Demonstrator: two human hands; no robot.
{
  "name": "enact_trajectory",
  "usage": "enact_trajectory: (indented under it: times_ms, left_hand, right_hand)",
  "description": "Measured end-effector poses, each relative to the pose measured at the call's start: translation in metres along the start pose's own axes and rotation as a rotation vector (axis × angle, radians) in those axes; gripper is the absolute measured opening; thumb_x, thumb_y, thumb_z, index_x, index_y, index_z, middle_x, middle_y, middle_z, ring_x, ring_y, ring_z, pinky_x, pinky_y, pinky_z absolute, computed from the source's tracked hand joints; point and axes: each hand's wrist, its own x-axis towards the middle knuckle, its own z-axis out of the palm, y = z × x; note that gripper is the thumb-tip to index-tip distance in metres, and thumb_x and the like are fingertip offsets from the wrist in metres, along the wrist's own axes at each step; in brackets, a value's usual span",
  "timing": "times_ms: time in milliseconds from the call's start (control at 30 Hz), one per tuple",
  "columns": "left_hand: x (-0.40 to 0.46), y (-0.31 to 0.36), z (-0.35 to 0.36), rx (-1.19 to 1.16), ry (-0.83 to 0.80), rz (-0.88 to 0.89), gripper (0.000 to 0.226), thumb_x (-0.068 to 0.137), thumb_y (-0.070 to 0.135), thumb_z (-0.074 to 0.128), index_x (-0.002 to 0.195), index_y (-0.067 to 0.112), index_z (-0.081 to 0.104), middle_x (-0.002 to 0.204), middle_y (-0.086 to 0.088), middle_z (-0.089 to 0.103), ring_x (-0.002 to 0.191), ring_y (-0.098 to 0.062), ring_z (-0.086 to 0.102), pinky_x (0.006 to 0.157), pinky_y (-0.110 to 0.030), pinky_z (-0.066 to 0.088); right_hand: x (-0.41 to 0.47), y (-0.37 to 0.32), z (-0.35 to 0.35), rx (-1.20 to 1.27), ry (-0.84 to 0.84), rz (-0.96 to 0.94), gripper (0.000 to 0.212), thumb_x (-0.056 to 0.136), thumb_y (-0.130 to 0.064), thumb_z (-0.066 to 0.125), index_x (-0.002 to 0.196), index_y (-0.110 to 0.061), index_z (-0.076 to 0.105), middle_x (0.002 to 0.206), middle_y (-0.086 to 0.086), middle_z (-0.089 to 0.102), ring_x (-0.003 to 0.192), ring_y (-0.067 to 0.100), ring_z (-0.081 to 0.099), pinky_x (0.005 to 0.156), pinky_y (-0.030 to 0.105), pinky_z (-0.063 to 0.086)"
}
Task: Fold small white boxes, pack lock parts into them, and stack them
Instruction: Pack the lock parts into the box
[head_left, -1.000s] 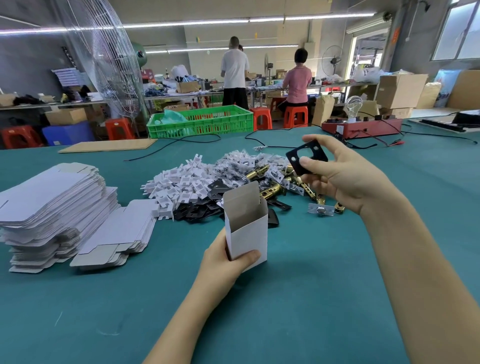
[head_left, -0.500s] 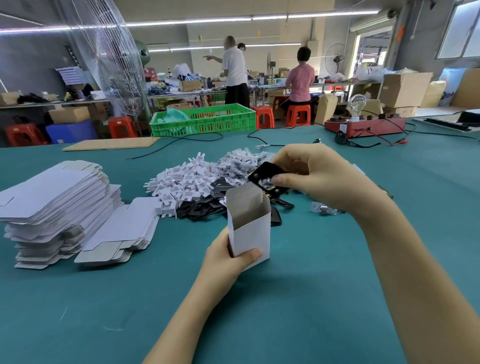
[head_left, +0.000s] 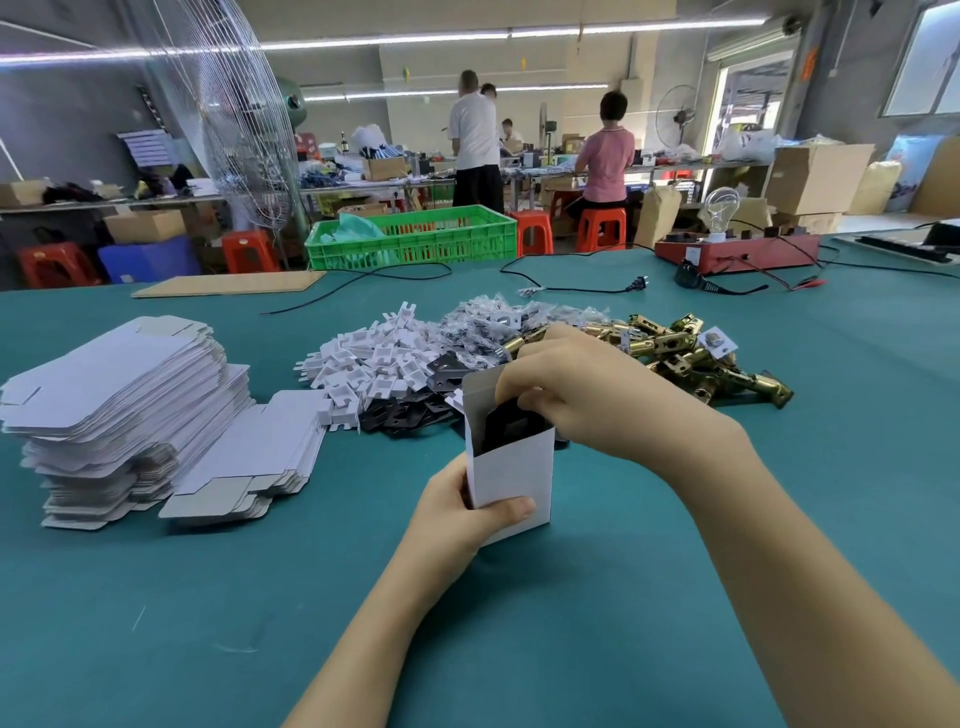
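Two stacks of flat cartons sit near the table's left edge; mid-table, left hand grips the upright box, right hand pinching a black plate into its open top.

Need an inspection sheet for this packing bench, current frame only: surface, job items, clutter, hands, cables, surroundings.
Surface: teal table.
Job's things: small white box upright, top open, black plate partly inside; flat box blanks stacked left; white inserts, brass latches piled behind.
Clutter: cardboard sheet, red tester with bulb.
Hands: left hand grips box; right hand pinches plate.
Cables: black cord loose across far side.
Surroundings: green crate, people at rear benches.
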Motion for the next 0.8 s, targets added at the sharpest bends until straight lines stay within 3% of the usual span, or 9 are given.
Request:
enact_trajectory:
  times_ms: [100, 167, 367, 467, 567, 667, 800]
  left_hand:
    - [0.001, 0.000, 0.000, -0.004, 0.013, -0.015, 0.041, 0.066, 0.020, 0.076, 0.106, 0.024, 0.068, 0.101, 0.001, 0.074, 0.097, -0.020, 0.069, 0.083, -0.033, 0.056]
    - [0.001, 0.000, 0.001, -0.015, 0.017, -0.023, 0.042, 0.066, 0.019, 0.075, 0.107, 0.024, 0.067, 0.102, 0.001, 0.074, 0.098, -0.022, 0.069, 0.086, -0.037, 0.056]
    - [0.001, 0.000, 0.001, -0.034, 0.017, -0.023, 0.036, 0.066, 0.017, 0.076, 0.099, 0.031, 0.070, 0.099, 0.002, 0.075, 0.092, -0.016, 0.070, 0.078, -0.028, 0.057]
    - [0.002, -0.001, 0.000, -0.036, 0.016, -0.017, 0.036, 0.066, 0.017, 0.077, 0.100, 0.028, 0.070, 0.098, 0.002, 0.075, 0.092, -0.016, 0.070, 0.080, -0.029, 0.057]
    - [0.002, -0.001, 0.001, -0.058, 0.039, -0.025, 0.039, 0.064, 0.017, 0.078, 0.102, 0.024, 0.069, 0.098, 0.002, 0.075, 0.092, -0.017, 0.071, 0.077, -0.027, 0.058]
    - [0.002, -0.001, -0.001, -0.127, 0.186, -0.025, 0.041, 0.064, 0.015, 0.082, 0.103, 0.018, 0.069, 0.097, 0.003, 0.076, 0.089, -0.014, 0.072, 0.068, -0.020, 0.055]
    - [0.005, -0.003, -0.010, -0.080, 0.417, 0.022, 0.030, 0.077, 0.005, 0.079, 0.097, 0.024, 0.068, 0.091, 0.012, 0.075, 0.084, -0.007, 0.070, 0.068, -0.016, 0.053]
  right_hand:
    - [0.001, -0.005, 0.008, -0.032, -0.007, 0.097, 0.022, 0.095, -0.008, 0.049, 0.108, -0.018, 0.062, 0.097, 0.004, 0.058, 0.109, 0.019, 0.040, 0.084, 0.040, 0.044]
    - [0.003, -0.007, 0.012, -0.036, 0.003, 0.154, 0.019, 0.093, -0.012, 0.052, 0.108, -0.019, 0.061, 0.096, 0.008, 0.051, 0.104, 0.025, 0.045, 0.081, 0.043, 0.046]
    - [0.003, 0.001, 0.011, -0.039, 0.095, 0.110, 0.016, 0.086, -0.008, 0.056, 0.095, -0.014, 0.068, 0.091, 0.001, 0.067, 0.096, 0.021, 0.047, 0.082, 0.038, 0.044]
    - [0.001, 0.007, 0.005, 0.081, 0.206, 0.102, 0.011, 0.085, -0.007, 0.062, 0.090, -0.010, 0.071, 0.087, 0.002, 0.069, 0.079, 0.012, 0.056, 0.073, 0.021, 0.040]
    - [-0.002, 0.017, 0.002, 0.240, 0.315, 0.146, 0.009, 0.084, -0.006, 0.065, 0.086, -0.012, 0.071, 0.078, -0.001, 0.066, 0.061, -0.005, 0.050, 0.061, 0.005, 0.033]
    - [-0.005, 0.033, 0.007, 0.356, 0.462, 0.299, 0.026, 0.084, 0.004, 0.052, 0.089, -0.014, 0.070, 0.078, -0.006, 0.064, 0.054, 0.000, 0.047, 0.054, 0.010, 0.035]
    - [-0.006, 0.065, 0.021, 0.509, 0.566, 0.563, 0.040, 0.080, 0.008, 0.039, 0.065, -0.015, 0.068, 0.054, -0.008, 0.049, 0.036, 0.006, 0.035, 0.044, 0.022, 0.026]
